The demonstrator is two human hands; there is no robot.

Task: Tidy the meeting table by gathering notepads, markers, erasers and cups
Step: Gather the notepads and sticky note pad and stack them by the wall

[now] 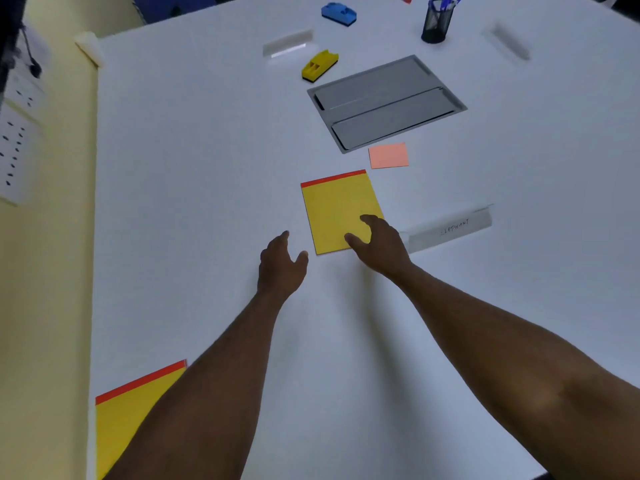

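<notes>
Right hand [375, 242] spread loose over near corner of flat yellow red-banded paper notepad [334, 211]; left hand [281, 263] relaxed, unladen, beside it above white surface [194, 174].

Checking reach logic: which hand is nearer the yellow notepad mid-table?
Right. The right hand is over the yellow notepad's near right corner; the left hand is open beside its near left corner, apart.

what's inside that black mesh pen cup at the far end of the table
Blue pens stick out of the black mesh cup; their lower ends and anything at the bottom are hidden by the mesh.
</notes>
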